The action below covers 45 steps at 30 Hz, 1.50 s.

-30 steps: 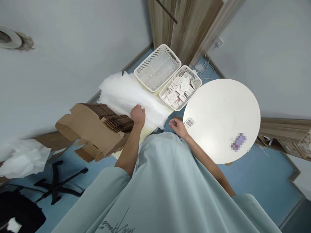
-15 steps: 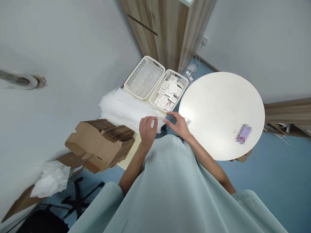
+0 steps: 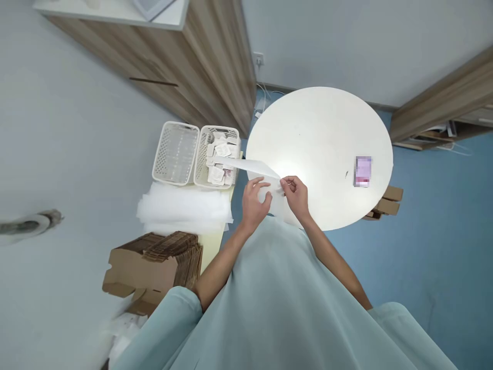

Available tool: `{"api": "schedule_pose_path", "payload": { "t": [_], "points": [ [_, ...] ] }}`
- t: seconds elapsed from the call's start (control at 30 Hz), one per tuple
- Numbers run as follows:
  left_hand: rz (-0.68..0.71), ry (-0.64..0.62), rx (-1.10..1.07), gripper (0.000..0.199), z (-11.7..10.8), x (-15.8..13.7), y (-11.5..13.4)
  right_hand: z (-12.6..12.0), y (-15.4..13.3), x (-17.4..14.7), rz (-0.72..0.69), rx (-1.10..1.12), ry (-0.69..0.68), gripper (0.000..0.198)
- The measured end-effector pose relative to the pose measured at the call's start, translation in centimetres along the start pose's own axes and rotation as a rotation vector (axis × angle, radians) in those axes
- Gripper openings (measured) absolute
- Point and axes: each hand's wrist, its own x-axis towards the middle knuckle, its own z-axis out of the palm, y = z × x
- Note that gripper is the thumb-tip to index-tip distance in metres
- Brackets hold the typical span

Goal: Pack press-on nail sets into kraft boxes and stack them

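A thin white foam sheet, partly folded over, hangs in front of me at the near left edge of the round white table. My right hand pinches its right edge between thumb and fingers. Against the sheet's lower part is my left hand, its thumb and fingers apart and curved; whether it bears any of the sheet's weight I cannot tell. Left of my hands lies a thick pile of similar white sheets.
Behind the pile stand two white baskets, one with clear plastic pieces, the other with small white cards or packets. Flattened cardboard boxes are stacked at lower left. A blurred purple item lies on the table. A wooden cabinet stands behind.
My view has turned to the right. A white sheet now hangs from my right hand over the table's edge; both hands have shifted from the pile toward the table.
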Motion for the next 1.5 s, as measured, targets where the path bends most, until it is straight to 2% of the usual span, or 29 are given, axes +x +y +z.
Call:
{"api": "schedule_pose_path", "payload": {
  "t": [0.13,0.2,0.3,0.37,0.43,0.53,0.63,0.73,0.83,0.97,1.07,1.3,1.43,1.5],
  "points": [
    [-0.324,-0.092,-0.138,0.049,4.3,2.3,-0.3,-3.6,2.9,0.0,0.028,0.044,0.128,0.04],
    [-0.447,-0.19,-0.215,0.048,6.4,3.4,-0.9,-5.0,4.3,0.1,0.065,0.069,0.17,0.039],
    [-0.465,-0.242,-0.275,0.035,9.5,4.6,-1.9,-6.7,6.5,0.2,0.124,0.116,0.227,0.037],
    [-0.452,-0.238,-0.275,0.033,11.3,5.1,-2.3,-7.7,8.0,0.4,0.165,0.138,0.249,0.037],
    [-0.487,-0.253,-0.276,0.042,12.9,5.5,-2.8,-8.7,9.4,0.6,0.2,0.146,0.252,0.037],
    [-0.651,-0.324,-0.324,0.062,15.0,6.0,-3.4,-10.0,11.3,1.1,0.232,0.164,0.241,0.038],
    [-0.75,-0.336,-0.409,0.067,16.6,6.4,-4.1,-11.0,13.2,1.8,0.294,0.193,0.246,0.037],
    [-0.667,-0.284,-0.37,0.059,17.7,6.6,-4.8,-11.8,15.0,2.6,0.406,0.207,0.249,0.036],
    [-0.568,-0.292,-0.162,0.045,18.4,7.0,-5.7,-12.0,16.6,3.4,0.495,0.228,0.235,0.035],
    [-0.457,-0.292,0.119,0.021,18.9,7.4,-6.8,-11.7,18.1,4.4,0.536,0.253,0.21,0.036],
    [-0.403,-0.305,0.216,0.006,19.0,7.5,-7.3,-11.2,18.8,5.0,0.529,0.257,0.21,0.035],
    [-0.293,-0.35,0.357,0.012,18.4,7.4,-7.3,-10.5,18.8,5.6,0.507,0.285,0.186,0.036],
    [-0.079,-0.378,0.368,0.01,17.9,7.5,-7.0,-10.2,17.9,5.4,0.458,0.395,0.093,0.031],
    [-0.023,-0.421,0.323,0.012,17.9,7.5,-6.8,-9.9,17.5,5.4,0.438,0.456,0.061,0.032]
  ]
}}
